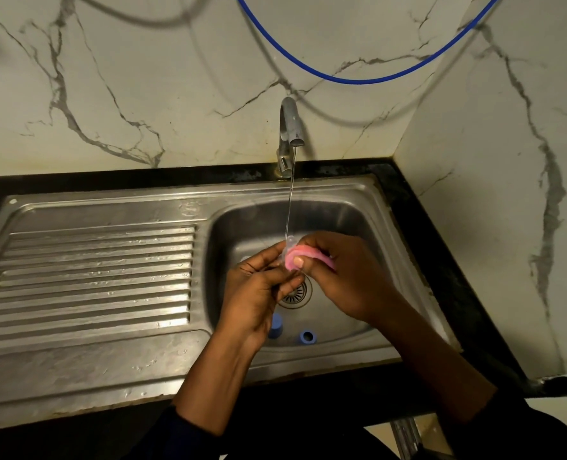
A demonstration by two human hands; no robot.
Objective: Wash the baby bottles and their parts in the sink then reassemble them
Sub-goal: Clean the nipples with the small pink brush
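A shiny steel sink (109, 356) is sitting in a black stone counter (441, 260) and filling the middle of the frame. Its flat ribbed side (93, 270) is lying at the left. A small blue plastic cap (277, 328) and a round blue plastic ring (301, 339) are lying in the bowl at lower centre, near the round metal drain (296, 296).

Dim, warm-toned frame, lit from above: the blue hose (358, 79) threw a soft shadow on the far wall (142, 78). Glare streaked the drainboard (93, 260) ridges at left. Wide-angle bending showed at the edges, and the near corners fell dark.
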